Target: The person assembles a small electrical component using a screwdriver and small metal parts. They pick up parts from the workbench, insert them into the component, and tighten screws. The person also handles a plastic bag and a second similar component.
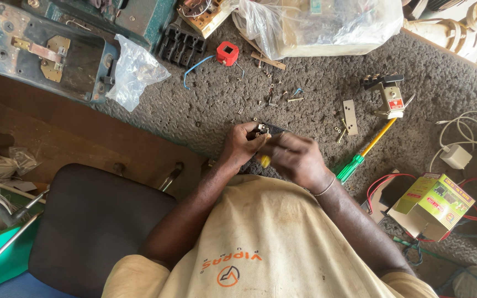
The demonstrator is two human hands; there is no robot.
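Switch part, small and dark, sits pinched in the left hand while the right hand wraps a yellow-handled tool.

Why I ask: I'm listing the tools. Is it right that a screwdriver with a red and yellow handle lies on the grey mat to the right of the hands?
Not quite. The head view shows the screwdriver has a green and yellow handle, not red. It does lie on the grey mat, right of the hands.

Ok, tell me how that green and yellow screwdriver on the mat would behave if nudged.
The screwdriver looks rigid, so it would likely shift as one piece. Its round shaft might roll, though the rough mat probably checks that. It lies flat, so tipping seems unlikely.
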